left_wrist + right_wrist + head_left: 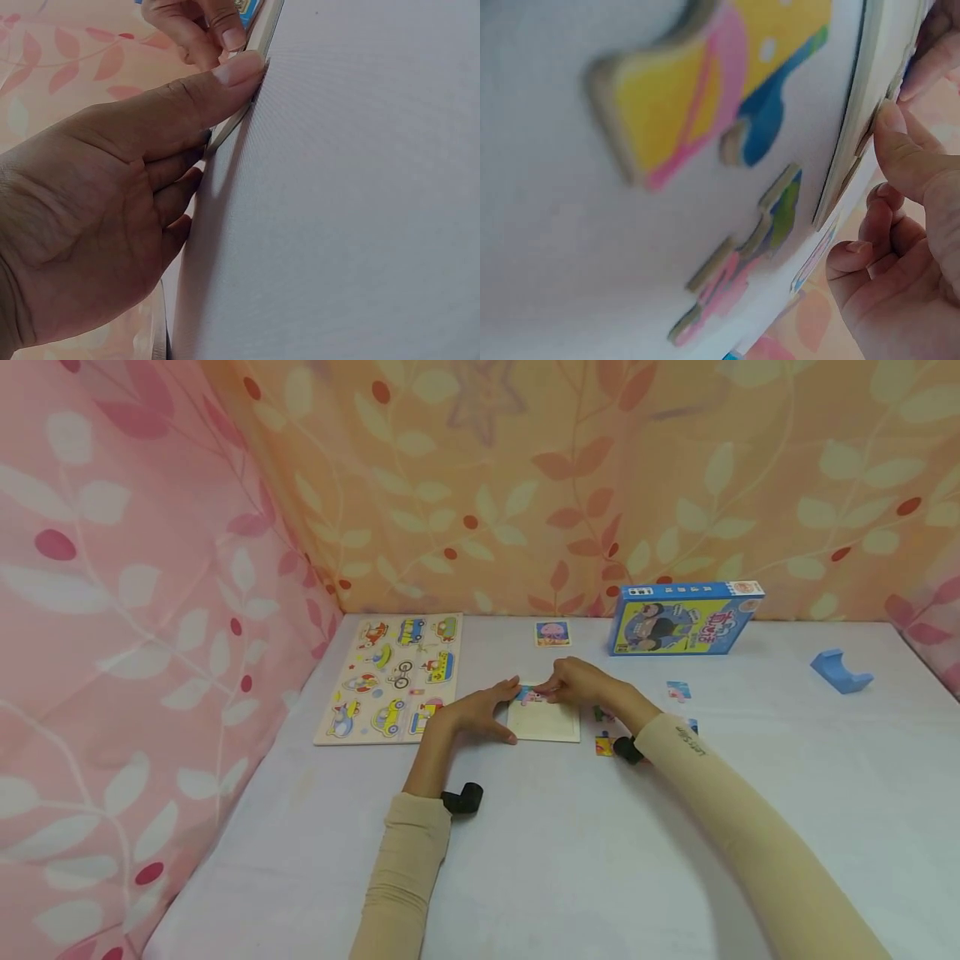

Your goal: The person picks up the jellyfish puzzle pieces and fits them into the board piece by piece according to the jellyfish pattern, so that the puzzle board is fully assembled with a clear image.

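Note:
A small pale square puzzle tray (543, 722) lies flat on the table, its upper part holding blue and pink jigsaw pieces (528, 695). My left hand (476, 710) spans the tray's left side with thumb and fingers extended; in the left wrist view the thumb lies along the tray edge. Over the tray's top, my right hand (581, 681) pinches a puzzle piece between thumb and forefinger, its other fingers curled. That piece is mostly hidden by the fingers. Beside the tray, a yellow piece (682, 105) and a pink and green piece (750, 251) lie loose.
A wooden board of vehicle pictures (401, 677) lies left. Behind the tray are a small picture card (552, 633) and a blue puzzle box (678, 622). Another loose piece (678, 691) lies right, under the box. A blue curved stand (840, 671) is far right. Patterned cloth walls surround the table.

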Action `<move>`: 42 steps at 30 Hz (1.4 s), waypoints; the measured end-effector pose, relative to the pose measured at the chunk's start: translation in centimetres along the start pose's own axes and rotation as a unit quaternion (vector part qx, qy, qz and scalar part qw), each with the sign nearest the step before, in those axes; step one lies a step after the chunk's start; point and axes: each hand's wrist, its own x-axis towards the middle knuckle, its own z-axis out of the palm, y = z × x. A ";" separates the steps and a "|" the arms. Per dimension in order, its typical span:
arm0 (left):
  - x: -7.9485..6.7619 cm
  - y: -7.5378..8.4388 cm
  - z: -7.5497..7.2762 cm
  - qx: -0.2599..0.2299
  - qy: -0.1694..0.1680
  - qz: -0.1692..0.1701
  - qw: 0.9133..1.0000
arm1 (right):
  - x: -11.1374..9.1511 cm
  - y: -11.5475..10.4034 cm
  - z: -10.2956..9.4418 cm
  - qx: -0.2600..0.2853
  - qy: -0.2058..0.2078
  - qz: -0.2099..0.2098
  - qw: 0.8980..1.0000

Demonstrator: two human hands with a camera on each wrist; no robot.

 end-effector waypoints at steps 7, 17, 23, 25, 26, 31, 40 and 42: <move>-0.1 0.2 -0.1 0.002 -0.003 -0.001 1.000 | 0.1 -0.6 0.0 -0.017 -0.006 0.028 0.999; -0.2 0.5 0.0 0.007 0.001 -0.004 1.000 | -0.3 -1.3 0.0 0.063 0.005 0.174 0.983; -0.3 0.6 0.0 0.002 -0.003 0.001 1.000 | -3.1 0.3 -1.9 0.083 0.069 0.181 0.978; -0.3 0.4 0.0 0.000 -0.002 0.001 1.000 | -4.7 1.6 -2.8 0.075 0.082 0.173 0.979; -0.4 0.4 0.0 -0.002 0.000 0.000 1.000 | -5.5 2.2 -3.3 0.072 0.085 0.177 0.978; -0.3 0.1 -0.3 -0.005 0.002 0.008 1.000 | -10.2 5.4 -5.4 0.057 0.096 0.226 0.968; -0.4 -0.4 -0.2 -0.007 0.010 0.016 1.000 | -15.9 7.8 -6.9 0.052 0.086 0.292 0.951; -0.4 -0.4 0.0 -0.008 0.004 0.016 1.000 | -16.6 8.0 -6.6 0.059 0.075 0.302 0.948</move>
